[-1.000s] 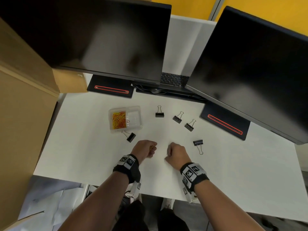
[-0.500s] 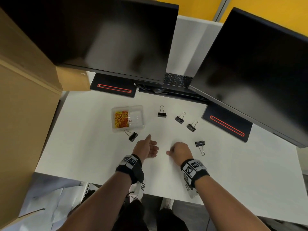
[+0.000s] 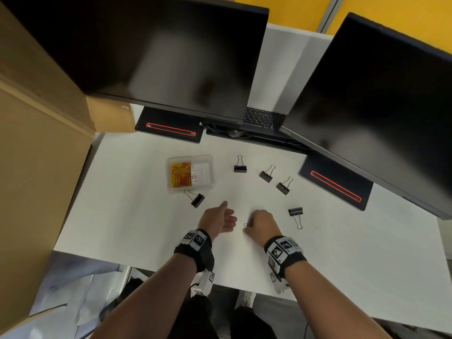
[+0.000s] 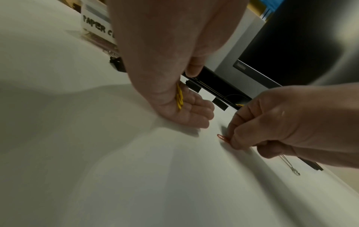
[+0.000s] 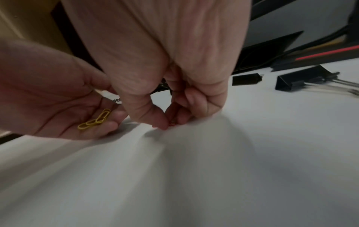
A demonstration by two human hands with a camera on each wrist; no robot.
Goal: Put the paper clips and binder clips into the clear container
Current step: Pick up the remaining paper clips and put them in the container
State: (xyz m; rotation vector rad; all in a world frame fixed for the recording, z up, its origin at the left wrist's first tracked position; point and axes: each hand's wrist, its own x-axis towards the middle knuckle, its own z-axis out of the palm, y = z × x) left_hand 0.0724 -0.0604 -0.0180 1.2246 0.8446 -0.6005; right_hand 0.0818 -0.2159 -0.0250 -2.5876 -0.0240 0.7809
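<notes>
The clear container stands on the white desk, its left compartment full of yellow and orange paper clips. My left hand lies palm up on the desk, fingers relaxed, with a few yellow paper clips resting on them. Just to its right, my right hand pinches a red paper clip between thumb and forefinger at the desk surface. Several black binder clips lie loose: one by the container's front edge, three in an arc behind the hands, one right of my right hand.
Two dark monitors overhang the back of the desk on black bases. A laptop keyboard sits between them. A cardboard box walls off the left side.
My left hand has uncurled from a fist into a cupped palm with the thumb out. The right hand has stayed beside it, and the red clip now shows at its fingertips.
</notes>
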